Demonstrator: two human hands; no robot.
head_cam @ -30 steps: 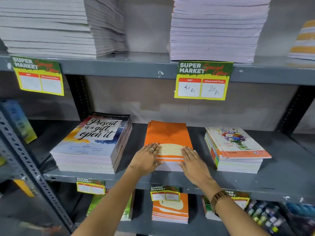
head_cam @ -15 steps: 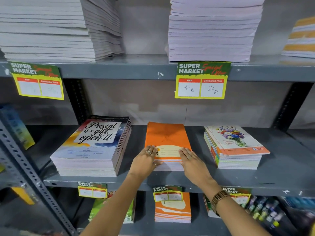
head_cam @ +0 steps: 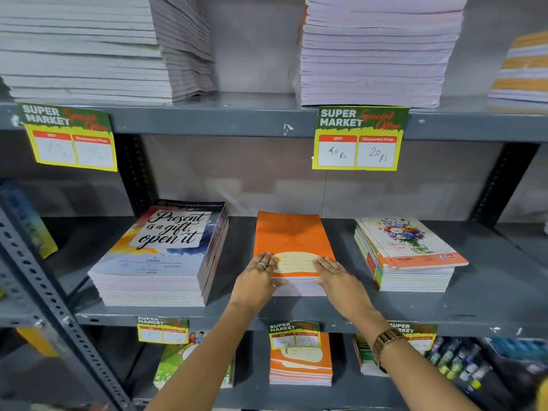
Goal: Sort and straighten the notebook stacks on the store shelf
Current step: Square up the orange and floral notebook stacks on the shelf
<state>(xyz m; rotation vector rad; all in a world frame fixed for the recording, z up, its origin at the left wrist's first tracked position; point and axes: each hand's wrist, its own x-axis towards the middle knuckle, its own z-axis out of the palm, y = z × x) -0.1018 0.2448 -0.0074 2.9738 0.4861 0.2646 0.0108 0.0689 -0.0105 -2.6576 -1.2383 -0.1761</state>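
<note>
An orange notebook stack [head_cam: 292,235] sits in the middle of the grey middle shelf [head_cam: 489,304]. My left hand [head_cam: 255,281] lies on its near left corner, fingers flat on the top cover and thumb against the front edge. On the near right corner my right hand [head_cam: 341,281] rests the same way. A taller stack topped by a "Present is a gift" cover [head_cam: 166,244] stands to the left. A floral-cover stack [head_cam: 409,250] stands to the right, its books slightly fanned.
Tall pale stacks [head_cam: 376,51] fill the upper shelf, with yellow price tags [head_cam: 357,137] hanging from its edge. More notebooks [head_cam: 299,363] lie on the lower shelf. A perforated steel upright [head_cam: 44,295] slants at the left. Bare shelf lies between the stacks.
The orange covers that stuck out at the stack's front now sit flush, showing only white page edges. Both hands have shifted outward to the near corners.
</note>
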